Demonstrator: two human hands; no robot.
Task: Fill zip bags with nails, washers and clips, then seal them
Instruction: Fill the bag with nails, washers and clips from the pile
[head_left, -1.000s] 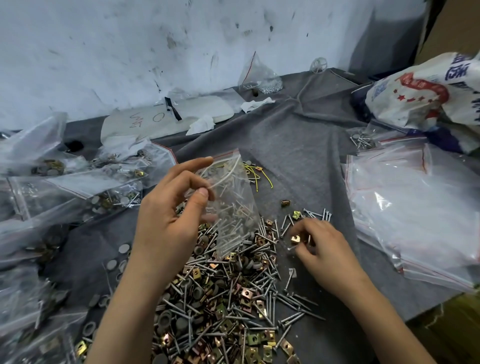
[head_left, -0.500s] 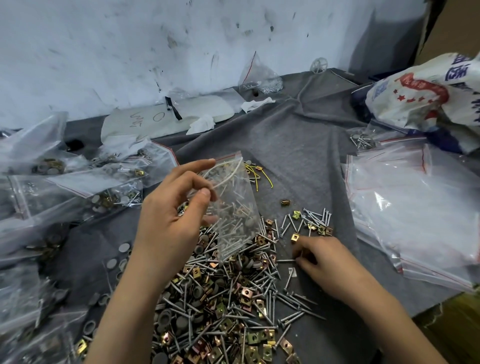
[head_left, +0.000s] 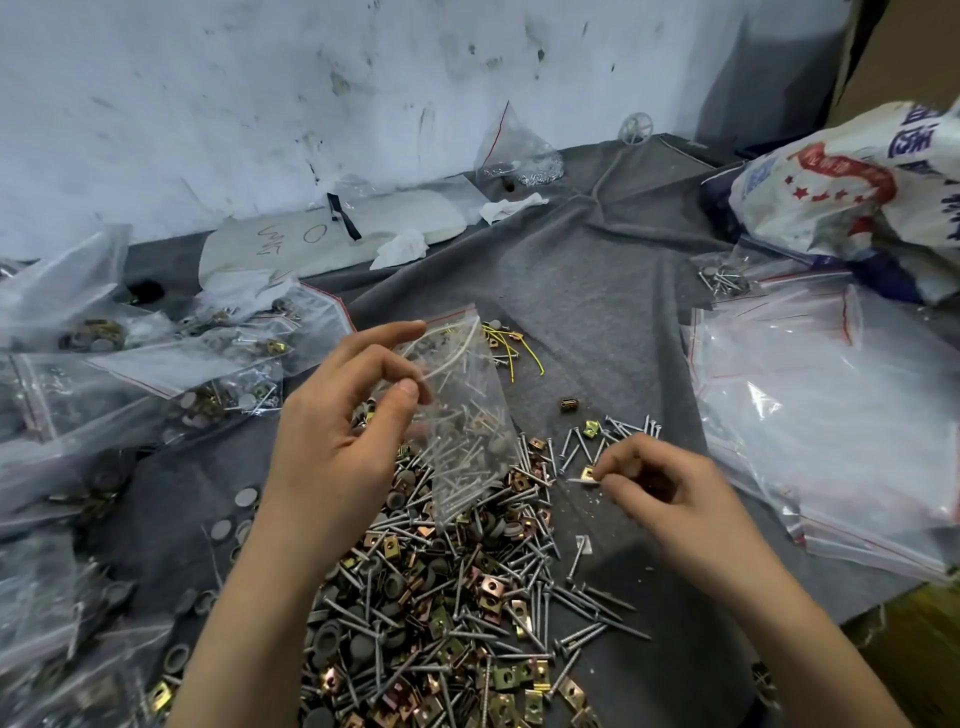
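The left hand (head_left: 332, 447) pinches the open zip bag (head_left: 467, 410) by its edge, with nails already inside. The bag hangs between the two hands, its lower corner touching the pile (head_left: 441, 597) of nails, washers and clips below them. The right hand (head_left: 665, 488), fingers curled, pinches a small brass clip (head_left: 588, 474). Empty bags (head_left: 831, 415) lie beyond the right hand, and filled bags (head_left: 156, 384) lie beyond the left.
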